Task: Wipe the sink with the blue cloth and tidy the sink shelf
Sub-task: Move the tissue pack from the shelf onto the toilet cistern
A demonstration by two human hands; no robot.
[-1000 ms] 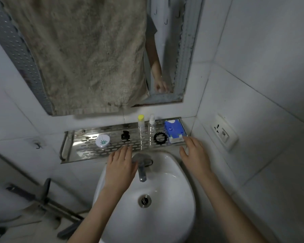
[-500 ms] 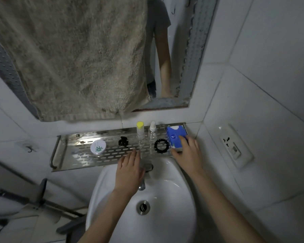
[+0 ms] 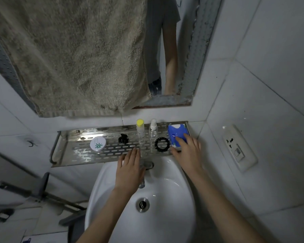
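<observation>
A white sink [image 3: 174,199] sits below a perforated steel shelf [image 3: 81,151]. On the shelf, from left to right, are a round white tin [image 3: 98,143], a black claw clip [image 3: 123,138], a yellow-capped bottle [image 3: 140,130], a clear dropper bottle [image 3: 153,129], a black spiral hair tie [image 3: 162,144] and a blue tissue packet [image 3: 175,132]. My right hand [image 3: 188,151] grips the packet, fingers on top and thumb at its front edge. My left hand [image 3: 130,171] hovers flat and open over the tap [image 3: 147,164], fingertips at the shelf's front lip. No blue cloth is in view.
A beige towel [image 3: 68,58] hangs over most of the mirror [image 3: 165,50] above the shelf. A wall socket [image 3: 238,148] is on the tiled wall at right. Grey pipes and brackets [image 3: 42,190] lie left of the sink. The drain [image 3: 142,204] is open.
My right hand slid from the shelf's front right corner onto the blue packet and closed on it. My left hand moved right and forward over the tap. The camera tilted up slightly.
</observation>
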